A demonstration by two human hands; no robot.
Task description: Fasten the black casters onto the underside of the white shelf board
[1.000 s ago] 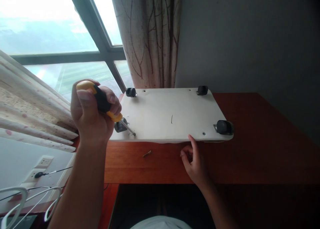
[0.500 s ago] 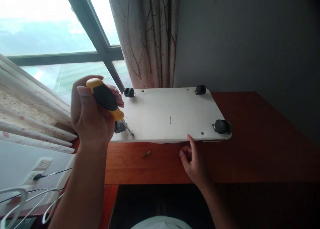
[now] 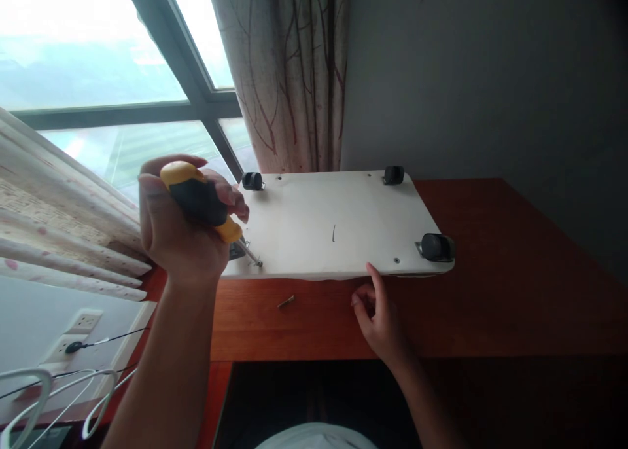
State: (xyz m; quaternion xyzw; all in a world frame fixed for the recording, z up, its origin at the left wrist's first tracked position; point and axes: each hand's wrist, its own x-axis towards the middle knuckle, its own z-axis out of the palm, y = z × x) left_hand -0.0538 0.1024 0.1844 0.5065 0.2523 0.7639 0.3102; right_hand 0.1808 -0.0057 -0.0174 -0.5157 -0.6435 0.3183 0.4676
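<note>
My left hand [image 3: 189, 233] is wrapped round the yellow and black handle of a screwdriver [image 3: 199, 200]. Its shaft slants down to the right, and the tip meets a screw spot [image 3: 260, 264] near the front left corner of a white board [image 3: 314, 207]. Beside the shaft a caster wheel [image 3: 237, 249] is mostly hidden by my hand. At the board's front edge, the stretched index finger of my right hand [image 3: 380, 315] rests on the rim. Its other fingers are loosely bent, with nothing visible in them. A small screw [image 3: 285, 302] lies on the wooden table [image 3: 314, 331] between my hands.
Black casters stand at the board's back left [image 3: 252, 181], back right [image 3: 394, 175] and front right [image 3: 436, 247]. Behind is a curtain [image 3: 289, 76] by the window [image 3: 88, 50]. A wall socket [image 3: 84, 321] and white cables [image 3: 73, 383] are at lower left.
My left hand has turned round the screwdriver, and the handle has tipped lower to the left while the tip stays in place. My right hand keeps its place at the board's edge.
</note>
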